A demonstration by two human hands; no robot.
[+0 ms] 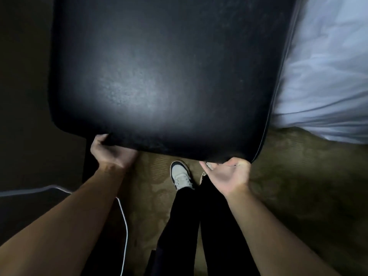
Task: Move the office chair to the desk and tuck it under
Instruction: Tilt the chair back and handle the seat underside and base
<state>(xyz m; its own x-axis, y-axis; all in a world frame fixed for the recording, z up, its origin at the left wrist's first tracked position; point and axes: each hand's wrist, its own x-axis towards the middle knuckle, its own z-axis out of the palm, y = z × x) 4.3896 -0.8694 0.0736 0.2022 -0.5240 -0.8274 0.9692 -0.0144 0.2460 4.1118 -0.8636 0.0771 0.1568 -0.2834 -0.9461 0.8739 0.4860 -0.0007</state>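
Note:
The black leather back of the office chair (163,76) fills the upper middle of the head view, seen from behind and above. My left hand (111,150) grips the near left corner of the backrest's top edge, fingers curled under it. At the near right corner, my right hand (229,176) holds the same edge, palm turned up, fingers hooked on the rim. The seat, base and wheels are hidden behind the backrest. No desk is visible.
A bed with white bedding (326,76) lies close along the chair's right side. A white cable (124,226) trails over the patterned carpet (298,196) at lower left. My shoe (181,174) stands just behind the chair. The left side is dark.

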